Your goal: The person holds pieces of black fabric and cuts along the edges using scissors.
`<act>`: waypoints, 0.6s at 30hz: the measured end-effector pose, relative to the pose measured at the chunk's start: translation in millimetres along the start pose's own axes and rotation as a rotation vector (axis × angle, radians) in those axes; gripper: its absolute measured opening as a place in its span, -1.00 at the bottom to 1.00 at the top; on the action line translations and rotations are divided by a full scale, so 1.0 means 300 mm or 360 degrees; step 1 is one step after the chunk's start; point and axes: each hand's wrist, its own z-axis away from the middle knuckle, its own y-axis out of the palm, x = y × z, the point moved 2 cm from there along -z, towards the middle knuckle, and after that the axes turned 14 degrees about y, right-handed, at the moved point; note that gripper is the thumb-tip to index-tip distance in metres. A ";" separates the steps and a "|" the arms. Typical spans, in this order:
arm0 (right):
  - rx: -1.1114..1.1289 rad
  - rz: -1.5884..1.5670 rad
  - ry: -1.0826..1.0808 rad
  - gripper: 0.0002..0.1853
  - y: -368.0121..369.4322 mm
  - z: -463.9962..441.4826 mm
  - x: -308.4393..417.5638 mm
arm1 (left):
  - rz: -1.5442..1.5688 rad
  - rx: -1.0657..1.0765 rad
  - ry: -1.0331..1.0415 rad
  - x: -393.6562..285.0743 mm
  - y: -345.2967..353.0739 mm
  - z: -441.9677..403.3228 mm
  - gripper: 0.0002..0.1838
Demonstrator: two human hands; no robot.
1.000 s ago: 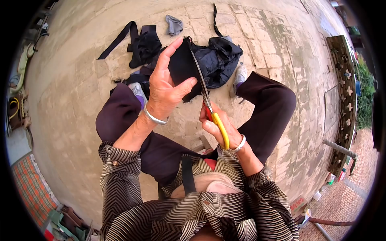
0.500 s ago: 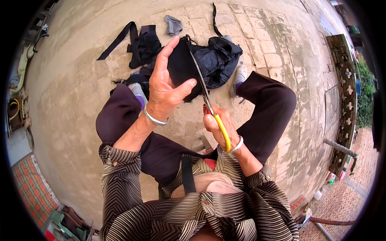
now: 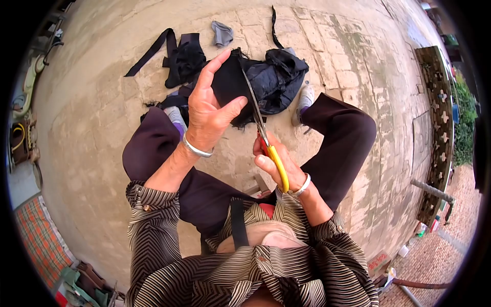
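My left hand (image 3: 208, 115) holds a black cloth piece (image 3: 228, 82) between thumb and fingers, the index finger stretched along its left side. My right hand (image 3: 279, 161) is wrapped round the scissors (image 3: 275, 159), which have red and yellow handles. Their long blades lie along the right edge of the black cloth, tips near its frayed top. Behind the blades a crumpled dark fabric heap (image 3: 284, 79) rests on the ground between my feet.
Black fabric scraps with a strap (image 3: 186, 59) lie beyond my left foot. Farther out are a grey cloth (image 3: 222, 34) and a thin black strip (image 3: 274, 28). A patterned low wall (image 3: 440, 128) and a metal pipe (image 3: 432, 189) stand at the right.
The scissor handles have come closer together, and my right hand has shifted slightly left. My left hand still holds the cloth in nearly the same place.
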 end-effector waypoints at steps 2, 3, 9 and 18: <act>0.0025 0.0008 0.0031 -0.54 0.000 0.003 0.013 | 0.0034 0.0001 0.0016 0.002 0.007 0.005 -0.16; 0.0011 -0.0018 0.0053 -0.47 0.004 0.004 0.024 | 0.0066 0.0003 0.0031 0.001 0.010 0.006 -0.15; -0.0122 0.0126 -0.0036 -0.50 -0.002 -0.005 0.012 | 0.0039 0.0018 0.0102 -0.011 0.013 0.006 -0.13; -0.0293 0.0152 0.0013 -0.47 0.002 0.002 0.027 | -0.0084 0.0046 0.0120 -0.008 0.009 0.007 -0.11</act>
